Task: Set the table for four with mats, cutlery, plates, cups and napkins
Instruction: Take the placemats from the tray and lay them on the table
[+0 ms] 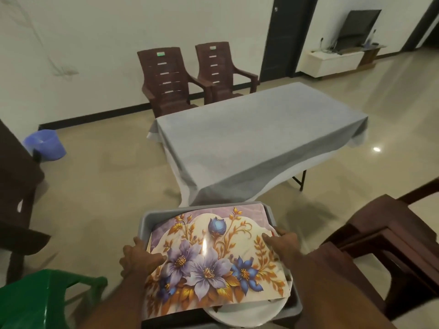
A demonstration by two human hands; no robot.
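From the head camera, the person holds a grey tub close in at six o'clock, both hands on its sides. The left hand curls over the rim at about eight o'clock of the tub, thumb lying across the edge of the top mat. The right hand grips the opposite rim at about three o'clock, thumb also resting on the mat — so each hand is closed around the tub's edge and pins the mat at once.

The step in hand looks like carrying the tub to the table, which stands at twelve o'clock, draped in a grey cloth with nothing on it yet. To do it well, the person should keep the tub level and both thumbs down on the mat, since the sheet is glossy (a streak of glare runs down its middle) and would likely slide. Setting the tub on the near end of the table would leave both hands free for laying mats.

The mat is a stiff, shiny sheet printed with lilac and blue flowers and gold leaves on a pale ground; more mat edges show beneath it. A white plate peeks out under its near edge at five o'clock. Cutlery, cups and napkins cannot be seen.

Two brown chairs stand against the wall beyond.
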